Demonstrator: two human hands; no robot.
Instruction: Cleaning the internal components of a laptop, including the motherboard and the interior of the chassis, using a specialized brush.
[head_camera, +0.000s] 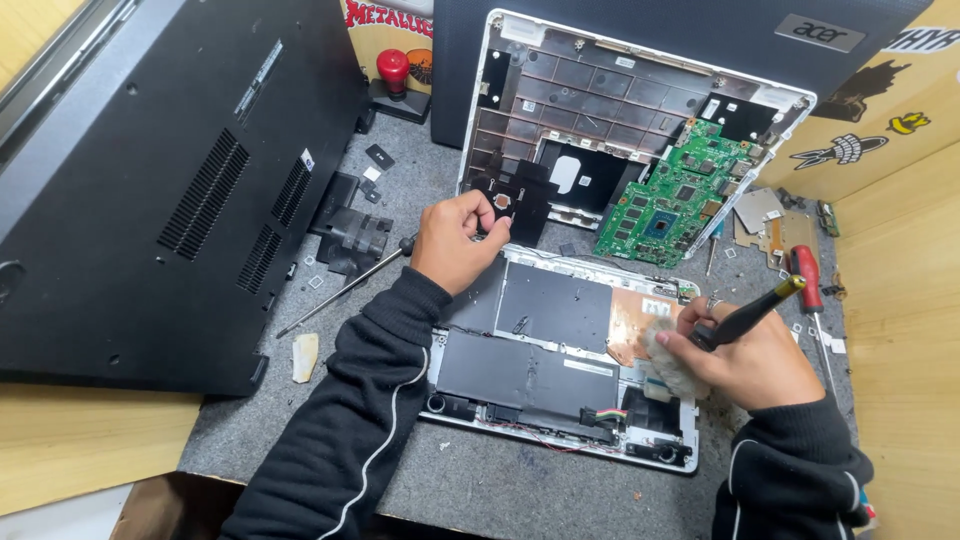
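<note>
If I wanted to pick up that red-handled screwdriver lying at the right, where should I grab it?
Probably by the thick red handle of the red-handled screwdriver, coming from above and its right side. It lies flat on the grey mat, thin shaft pointing toward you, and the right hand crowds its left.

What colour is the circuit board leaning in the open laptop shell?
The circuit board is green, with a small blue chip; the head view shows it best.

Pretty bright, even light from overhead, so shadows are soft and short, mostly tucked under the sleeves and beside the black laptop cover (150, 190) on the left. Faint sheen on that cover and on the battery (525, 375), no harsh glare. Focus is sharp in the middle; the wide lens bends the edges a bit.
</note>
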